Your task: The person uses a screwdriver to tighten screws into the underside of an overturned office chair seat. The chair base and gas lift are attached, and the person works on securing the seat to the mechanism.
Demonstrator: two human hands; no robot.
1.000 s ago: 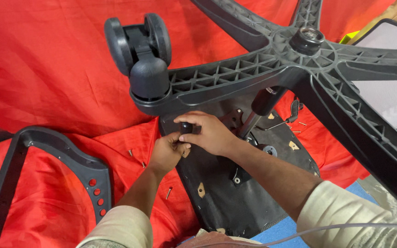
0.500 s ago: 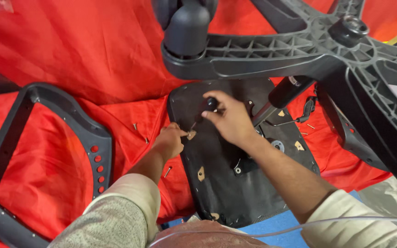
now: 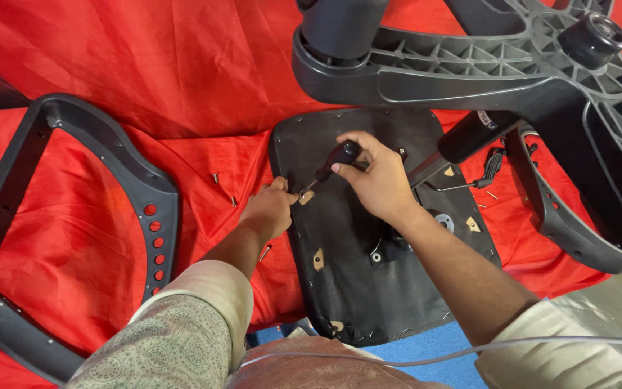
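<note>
1. The right hand (image 3: pixel 377 179) is clamped around the black handle of a screwdriver (image 3: pixel 329 167), whose shaft slants down to the left.
2. The screwdriver tip meets a small fitting at the left edge of the black seat underside (image 3: pixel 368 288), which lies face-down on the red cloth (image 3: pixel 109 65).
3. The left hand (image 3: pixel 269 210) has its fingertips pinched together at that same spot (what they pinch is too small to tell), touching the seat's edge.
4. A five-armed chair base (image 3: pixel 469 72) looms above the seat.
5. A dark curved frame (image 3: pixel 149 209) lies to the left, and loose screws (image 3: pixel 215 177) rest on the cloth between frame and seat.
</note>
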